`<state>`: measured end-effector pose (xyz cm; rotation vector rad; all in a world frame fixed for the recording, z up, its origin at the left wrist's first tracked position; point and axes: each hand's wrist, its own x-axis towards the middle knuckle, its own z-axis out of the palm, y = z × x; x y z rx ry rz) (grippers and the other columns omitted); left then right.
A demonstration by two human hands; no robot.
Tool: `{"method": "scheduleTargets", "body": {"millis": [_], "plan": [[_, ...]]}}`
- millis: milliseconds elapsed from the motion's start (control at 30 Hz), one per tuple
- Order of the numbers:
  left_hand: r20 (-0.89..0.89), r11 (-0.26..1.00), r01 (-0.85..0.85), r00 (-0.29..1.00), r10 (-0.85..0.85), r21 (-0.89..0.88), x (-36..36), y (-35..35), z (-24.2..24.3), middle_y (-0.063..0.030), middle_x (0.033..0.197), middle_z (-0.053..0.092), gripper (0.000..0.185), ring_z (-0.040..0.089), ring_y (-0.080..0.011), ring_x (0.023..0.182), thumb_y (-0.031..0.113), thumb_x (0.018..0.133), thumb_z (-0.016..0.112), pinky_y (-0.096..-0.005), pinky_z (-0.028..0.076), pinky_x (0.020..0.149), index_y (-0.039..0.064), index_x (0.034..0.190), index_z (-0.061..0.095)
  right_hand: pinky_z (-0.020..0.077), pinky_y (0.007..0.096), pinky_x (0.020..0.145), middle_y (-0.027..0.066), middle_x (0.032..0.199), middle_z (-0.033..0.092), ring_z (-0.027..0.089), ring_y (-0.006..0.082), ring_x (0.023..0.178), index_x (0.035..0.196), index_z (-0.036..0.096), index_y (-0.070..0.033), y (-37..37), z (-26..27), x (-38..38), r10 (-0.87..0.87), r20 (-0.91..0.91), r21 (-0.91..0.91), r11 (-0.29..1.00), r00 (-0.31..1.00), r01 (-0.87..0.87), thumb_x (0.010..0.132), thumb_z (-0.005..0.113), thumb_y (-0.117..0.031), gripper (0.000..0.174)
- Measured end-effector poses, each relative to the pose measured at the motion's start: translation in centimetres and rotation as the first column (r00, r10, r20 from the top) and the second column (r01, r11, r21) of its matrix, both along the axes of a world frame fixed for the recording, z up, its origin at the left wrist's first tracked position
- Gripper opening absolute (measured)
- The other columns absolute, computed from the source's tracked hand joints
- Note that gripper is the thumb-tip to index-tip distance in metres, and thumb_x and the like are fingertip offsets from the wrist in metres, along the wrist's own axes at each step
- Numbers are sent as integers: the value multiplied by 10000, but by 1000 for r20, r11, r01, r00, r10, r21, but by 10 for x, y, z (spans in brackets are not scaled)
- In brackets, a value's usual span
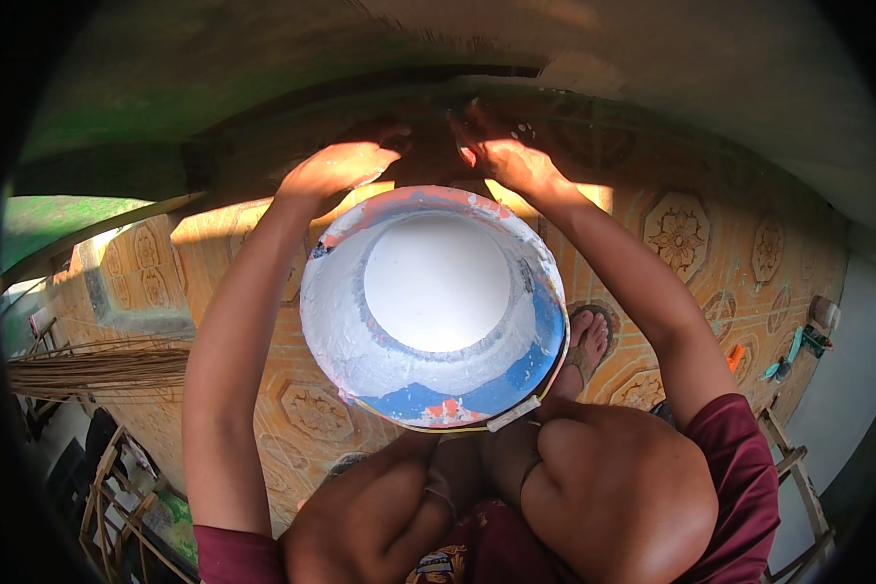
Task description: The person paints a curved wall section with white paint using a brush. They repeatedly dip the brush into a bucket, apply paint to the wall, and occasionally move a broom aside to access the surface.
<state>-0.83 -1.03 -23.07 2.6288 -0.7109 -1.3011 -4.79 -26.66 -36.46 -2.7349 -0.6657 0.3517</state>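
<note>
Between my forearms stands a paint-smeared bucket with blue, white and coral patches on its rim and wall. Smooth white liquid, like paint, lies inside it. A thin wire handle with a pale grip hangs down on the side towards me. Past the far rim, my left hand reaches low near the wall base, its fingertips in shadow and nothing visible in them. My right hand is opposite, flecked with white, its thumb apart from the shadowed fingers. Whether it holds something is hidden by the dark.
A green and grey wall curves across the far side. Patterned floor tiles surround the bucket. Thin sticks lie in a bundle at left, and a wooden ladder-like frame stands at right. Small orange and teal items lie on the floor.
</note>
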Motion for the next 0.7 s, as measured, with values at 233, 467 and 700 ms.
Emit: {"method": "scheduleTargets", "body": {"millis": [233, 467, 700], "plan": [[3, 1000, -12, 1000, 12, -21, 1, 14, -24, 17, 1677, 482, 458, 539, -251, 1437, 278, 1130, 449, -418, 455, 1228, 207, 1567, 566, 605, 451, 912, 143, 1324, 651, 703, 339, 1059, 1363, 638, -165, -3, 26, -16, -95, -110, 163, 980, 989, 112, 993, 644, -226, 374], [-47, 995, 11, 999, -7, 100, 7, -8, -3, 8, 1688, 469, 449, 555, -265, 1419, 263, 1119, 448, -411, 476, 1194, 196, 1542, 586, 615, 468, 726, 142, 1118, 709, 732, 344, 860, 1190, 722, -174, -61, -11, -59, -258, 362, 303, 941, 896, 149, 857, 789, -177, 339], [-53, 990, -11, 998, 19, 141, 1, -36, 27, 13, 1742, 383, 454, 543, -294, 1442, 261, 1125, 434, -401, 461, 1232, 185, 1551, 574, 576, 516, 639, 185, 768, 710, 712, 409, 719, 852, 706, -109, -105, -30, -54, -407, 232, 250, 903, 883, 350, 946, 720, -262, 180]]}}
